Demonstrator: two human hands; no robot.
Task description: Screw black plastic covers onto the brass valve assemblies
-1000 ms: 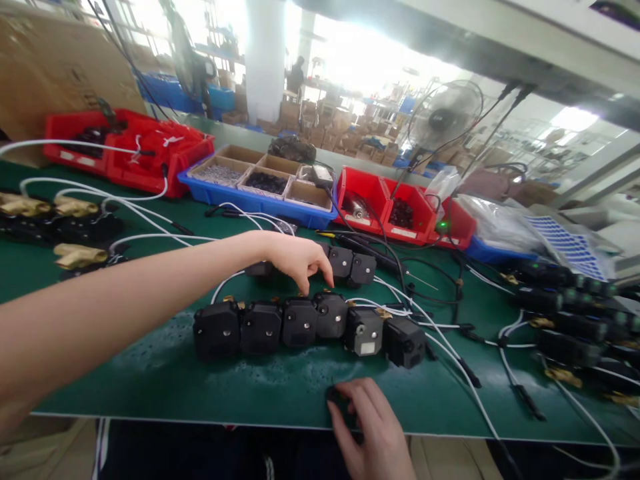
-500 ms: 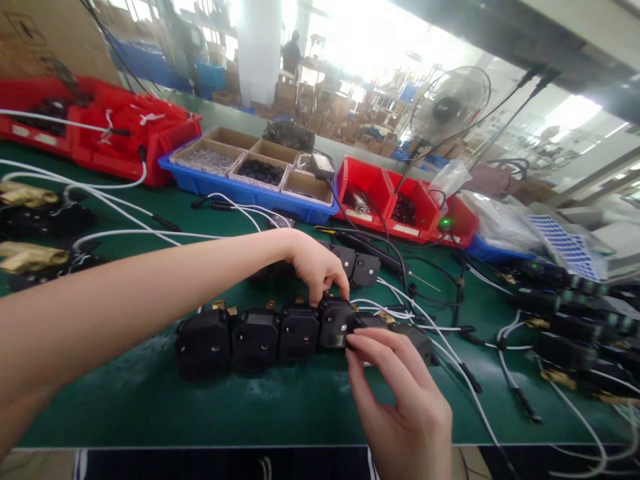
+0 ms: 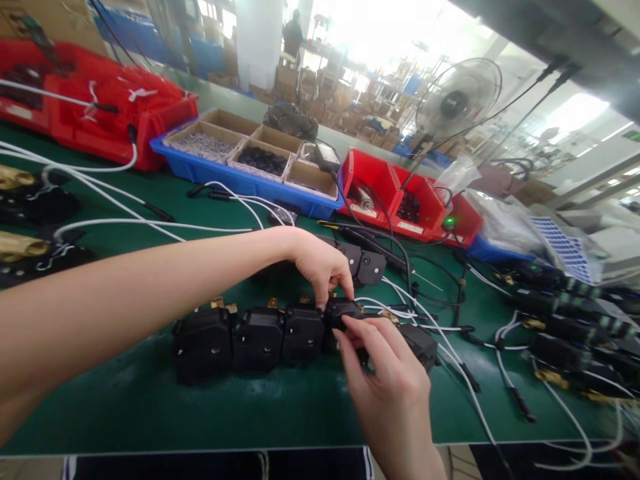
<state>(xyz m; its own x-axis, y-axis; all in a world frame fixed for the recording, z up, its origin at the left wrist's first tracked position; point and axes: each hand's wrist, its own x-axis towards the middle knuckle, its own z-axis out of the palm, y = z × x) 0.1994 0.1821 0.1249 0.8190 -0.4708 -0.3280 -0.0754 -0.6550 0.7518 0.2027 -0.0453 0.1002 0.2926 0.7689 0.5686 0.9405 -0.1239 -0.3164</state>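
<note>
A row of black boxy plastic housings with brass fittings behind them stands along the bench; one black housing [image 3: 257, 339] is left of centre. My left hand [image 3: 325, 267] reaches over from behind, its thumb and fingers closed on the top of a black actuator housing [image 3: 343, 308] in that row. In front of it, my right hand [image 3: 390, 373] pinches thumb and fingertips together against the front face of the same housing. Whatever sits between those fingertips is small, dark and mostly hidden. Another housing [image 3: 419, 345] lies tilted just beyond my right hand.
Behind the row is a blue tray [image 3: 240, 177] divided into boxes of screws and small black parts. Red bins [image 3: 367, 193] stand to its right. A screwdriver-like tool [image 3: 370, 243], white cables [image 3: 450, 360] and more black units [image 3: 560, 350] lie on the green bench [image 3: 125, 400].
My right hand has moved left and slightly up, bringing its pinched fingertips onto the housing's front face. My left hand keeps its hold. The view has shifted slightly.
</note>
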